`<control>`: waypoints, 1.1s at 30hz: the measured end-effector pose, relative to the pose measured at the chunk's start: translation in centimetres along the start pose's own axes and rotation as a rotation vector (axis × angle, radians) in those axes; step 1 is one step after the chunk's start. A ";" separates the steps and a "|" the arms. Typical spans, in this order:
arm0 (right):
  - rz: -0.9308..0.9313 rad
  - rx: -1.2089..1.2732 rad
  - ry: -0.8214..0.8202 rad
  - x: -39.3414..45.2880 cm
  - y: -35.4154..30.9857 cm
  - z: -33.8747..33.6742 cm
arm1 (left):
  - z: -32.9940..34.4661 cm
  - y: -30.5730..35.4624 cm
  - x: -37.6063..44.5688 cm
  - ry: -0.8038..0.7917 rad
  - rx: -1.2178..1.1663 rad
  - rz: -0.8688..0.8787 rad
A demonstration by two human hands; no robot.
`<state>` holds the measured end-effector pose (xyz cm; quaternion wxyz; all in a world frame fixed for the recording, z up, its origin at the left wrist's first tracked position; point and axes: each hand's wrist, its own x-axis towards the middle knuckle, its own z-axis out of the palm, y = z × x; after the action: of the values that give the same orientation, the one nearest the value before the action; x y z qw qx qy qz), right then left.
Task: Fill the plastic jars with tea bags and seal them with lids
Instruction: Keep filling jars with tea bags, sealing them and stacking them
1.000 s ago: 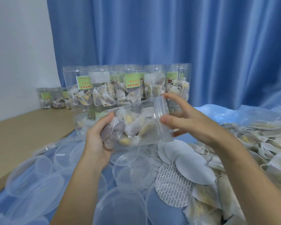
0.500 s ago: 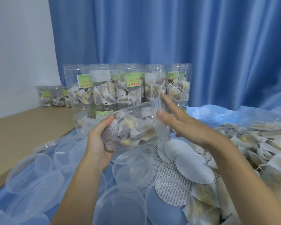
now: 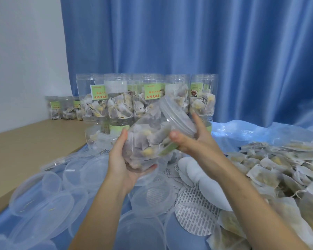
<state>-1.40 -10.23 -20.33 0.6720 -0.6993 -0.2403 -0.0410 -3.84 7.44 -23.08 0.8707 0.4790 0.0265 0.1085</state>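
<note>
Both hands hold a tilted jar (image 3: 148, 141) stuffed with tea bags. The left hand (image 3: 124, 163) cups its base, fingers curled underneath; the right hand (image 3: 192, 141) wraps its upper end, just below the lid (image 3: 177, 118).

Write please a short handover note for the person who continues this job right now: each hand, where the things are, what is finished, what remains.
Left hand grips the bottom of the filled jar, held tilted above the table.
Right hand holds the jar near its top; the lid is on, how tightly cannot be told.
Done: filled jars stacked by the curtain.
Loose lids lie front left, seal discs in the middle, loose tea bags right.
Left: check this lid, put the jar with the others, fill more.
</note>
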 end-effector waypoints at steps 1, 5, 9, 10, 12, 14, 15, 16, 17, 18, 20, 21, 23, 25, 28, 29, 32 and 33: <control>-0.016 0.029 0.010 0.1 0.4 0.5 | -0.1 -0.2 0.1 -0.009 0.006 -0.044; -0.127 0.131 0.108 0.5 1.1 1.3 | 0.1 0.0 0.1 -0.035 0.014 -0.093; -0.180 0.061 0.214 0.4 0.6 1.0 | 0.8 0.8 0.2 0.300 0.460 0.300; -0.190 0.007 0.234 0.3 0.5 1.1 | 1.1 1.4 -0.1 0.338 0.626 0.476; -0.214 -0.046 0.267 0.1 0.2 1.4 | 1.9 2.4 -0.2 0.118 0.875 0.549; -0.209 -0.038 0.288 0.0 -0.3 2.0 | 3.2 3.3 -0.9 -0.119 1.061 0.437; -0.202 -0.029 0.286 0.0 -0.6 2.3 | 3.8 3.7 -1.0 -0.150 1.122 0.417; -0.202 -0.013 0.273 0.1 -1.1 2.5 | 4.3 4.3 -1.0 -0.115 1.156 0.426; -0.210 0.008 0.248 0.3 -1.7 2.6 | 4.6 5.0 -0.9 -0.051 1.172 0.450; -0.219 0.024 0.210 0.5 -2.5 2.8 | 4.7 5.8 -0.9 0.021 1.178 0.457; -0.239 -0.008 0.132 0.9 -4.2 3.5 | 4.0 7.9 -1.1 0.112 1.143 0.399; -0.256 -0.047 0.104 1.2 -5.0 4.2 | 3.4 9.1 -1.3 0.123 1.100 0.361; -0.268 -0.103 0.064 1.7 -6.2 6.1 | 1.4 11.4 -2.1 0.108 1.022 0.303; -0.228 -0.094 -0.022 2.2 -7.0 8.6 | -1.0 13.5 -3.5 0.092 0.974 0.291; -0.173 -0.043 -0.198 2.4 -7.7 13.3 | -5.4 15.6 -5.7 0.107 0.896 0.411; -0.163 -0.029 -0.233 2.5 -7.8 15.1 | -7.0 16.0 -6.4 0.150 0.850 0.463; -0.153 -0.038 -0.281 2.3 -7.6 21.1 | -12.3 17.3 -8.4 0.327 0.862 0.548; -0.159 -0.072 -0.284 2.2 -7.5 23.1 | -14.0 17.8 -9.0 0.359 0.912 0.528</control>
<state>-8.51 12.38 -14.69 0.6004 -0.7005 -0.3858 -0.0036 -17.64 26.30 -16.16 0.5001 0.7718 0.0980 0.3803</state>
